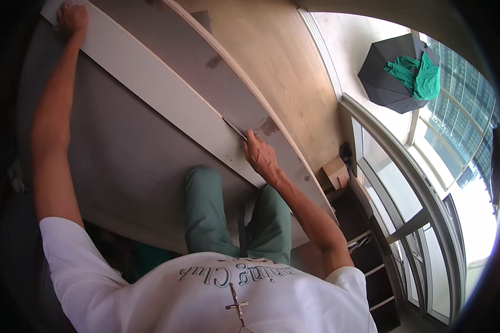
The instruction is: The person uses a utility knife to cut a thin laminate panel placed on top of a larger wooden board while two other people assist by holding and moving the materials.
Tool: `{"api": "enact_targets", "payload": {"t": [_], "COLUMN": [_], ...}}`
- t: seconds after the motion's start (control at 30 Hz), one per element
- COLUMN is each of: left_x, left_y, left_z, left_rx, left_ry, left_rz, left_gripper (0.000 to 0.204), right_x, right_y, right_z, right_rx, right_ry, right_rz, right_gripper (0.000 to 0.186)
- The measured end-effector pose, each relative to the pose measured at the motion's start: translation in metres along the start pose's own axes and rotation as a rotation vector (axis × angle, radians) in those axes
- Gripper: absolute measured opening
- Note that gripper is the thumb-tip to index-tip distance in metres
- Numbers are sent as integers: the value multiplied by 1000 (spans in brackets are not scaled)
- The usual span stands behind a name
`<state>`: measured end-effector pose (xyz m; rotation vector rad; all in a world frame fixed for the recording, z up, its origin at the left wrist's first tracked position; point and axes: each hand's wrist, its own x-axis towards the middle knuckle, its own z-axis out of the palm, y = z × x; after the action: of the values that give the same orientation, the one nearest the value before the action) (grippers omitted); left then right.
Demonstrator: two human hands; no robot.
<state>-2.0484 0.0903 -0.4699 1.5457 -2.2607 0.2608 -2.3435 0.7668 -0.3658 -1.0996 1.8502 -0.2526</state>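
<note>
A long, narrow white board (161, 91) lies slantwise across a wide grey panel (133, 127). My left hand (72, 19) is at the board's far left end, with its fingers curled over it. Toward the board's near right end, my right hand (259, 155) grips a slim, pointed tool (234, 127). Its tip rests at the board's far long edge, and its exact kind is hard to make out. Small dark marks dot the board near my right hand.
Beyond the board, a grey-brown surface (241, 97) with dark stains ends in a pale curved edge. My green-trousered knees (205, 205) are on the grey panel. Farther right are a wooden floor (278, 61), a cardboard box (335, 172), glass doors (394, 177) and an open umbrella (375, 69) with a green cloth.
</note>
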Motion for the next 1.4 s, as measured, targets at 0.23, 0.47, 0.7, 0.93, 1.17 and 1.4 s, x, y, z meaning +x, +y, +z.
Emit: {"api": "enact_targets", "payload": {"t": [0.23,0.47,0.7,0.93,1.17,1.4], "left_x": [-211,-308,-306,-310,-307,-305], "left_y": [250,334,333,338,329,327], "left_z": [-86,-155,-162,-156,-161,-159], "left_rx": [-372,-188,-147,-144,-146,-169], "left_ry": [5,-113,-136,-125,-153,-129], "left_rz": [-287,-296,-315,-301,-321,-323], "left_gripper": [36,40,43,43,47,43], "right_x": [-16,-27,-144,4,65,-93], "right_y": [43,36,122,14,-24,103], "right_z": [-25,-22,-25,-45,-31,-24], "right_rx": [-74,-64,-52,22,-36,-119], "right_ry": [91,31,-105,101,111,-160], "right_rz": [-3,32,185,-83,-279,54], "right_gripper": [26,20,22,23,23,27]}}
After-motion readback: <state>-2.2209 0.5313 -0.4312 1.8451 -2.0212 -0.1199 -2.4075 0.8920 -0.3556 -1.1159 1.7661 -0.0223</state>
